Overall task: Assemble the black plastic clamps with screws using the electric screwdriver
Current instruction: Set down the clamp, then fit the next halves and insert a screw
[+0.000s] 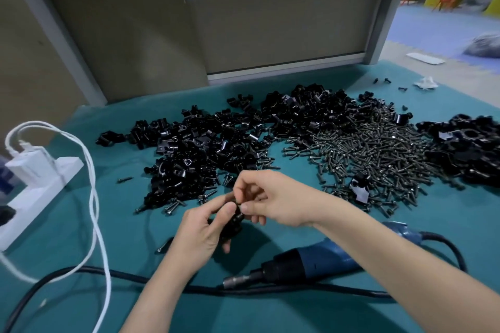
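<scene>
Well off to the left of the left hand (201, 232), a white power strip (40, 186) is lying on the teal cloth (127, 224). The left hand is curling its fingers round a black clamp (234, 222). The right hand (273, 199) is meeting it from the right, thumb and fingertips pinching at the clamp's top. Whether a screw sits there is too small to tell. Seemingly a screw is being seated by hand. Beyond the right hand the screws (365, 154) are lying heaped. The electric screwdriver (311, 262) is lying untouched under the right wrist, so next the right hand needs to release and fetch it.
</scene>
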`<state>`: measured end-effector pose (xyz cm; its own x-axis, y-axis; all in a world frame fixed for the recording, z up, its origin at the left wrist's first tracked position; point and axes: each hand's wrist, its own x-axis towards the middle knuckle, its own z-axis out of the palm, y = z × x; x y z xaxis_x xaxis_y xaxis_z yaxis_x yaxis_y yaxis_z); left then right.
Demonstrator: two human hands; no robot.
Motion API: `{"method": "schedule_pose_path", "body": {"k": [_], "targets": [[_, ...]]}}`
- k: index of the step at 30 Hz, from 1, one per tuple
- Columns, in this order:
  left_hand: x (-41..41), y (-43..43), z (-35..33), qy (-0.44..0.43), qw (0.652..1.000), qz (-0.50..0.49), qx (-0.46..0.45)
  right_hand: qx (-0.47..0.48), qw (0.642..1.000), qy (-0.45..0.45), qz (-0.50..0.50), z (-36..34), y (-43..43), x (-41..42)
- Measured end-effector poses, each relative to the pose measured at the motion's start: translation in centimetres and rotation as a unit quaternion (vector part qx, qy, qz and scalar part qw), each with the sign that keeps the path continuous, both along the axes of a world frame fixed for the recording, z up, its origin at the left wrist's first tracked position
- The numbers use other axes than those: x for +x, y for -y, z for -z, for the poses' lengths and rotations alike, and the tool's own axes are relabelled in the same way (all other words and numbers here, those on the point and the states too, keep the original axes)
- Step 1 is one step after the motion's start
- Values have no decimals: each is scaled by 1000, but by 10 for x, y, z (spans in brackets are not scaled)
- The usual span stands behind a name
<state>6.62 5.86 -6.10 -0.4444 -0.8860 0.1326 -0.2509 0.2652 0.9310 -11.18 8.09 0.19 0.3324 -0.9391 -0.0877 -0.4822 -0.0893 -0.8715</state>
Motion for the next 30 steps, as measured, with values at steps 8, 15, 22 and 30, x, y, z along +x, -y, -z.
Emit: {"method": "schedule_pose_path", "body": {"k": [8, 15, 22, 30], "targets": [[-6, -5, -8, -11, 989, 17, 144, -10, 998, 55, 14, 9, -2, -4], [-3, -5, -12, -86, 954, 40, 284, -71, 994, 82, 10, 7, -4, 3], [3, -3, -14, -94, 950, 43, 295, -79, 992, 93, -18, 1, -5, 9], [5, 0, -11, -57, 967, 19, 248, -29, 997, -74, 2, -8, 8, 6]]}}
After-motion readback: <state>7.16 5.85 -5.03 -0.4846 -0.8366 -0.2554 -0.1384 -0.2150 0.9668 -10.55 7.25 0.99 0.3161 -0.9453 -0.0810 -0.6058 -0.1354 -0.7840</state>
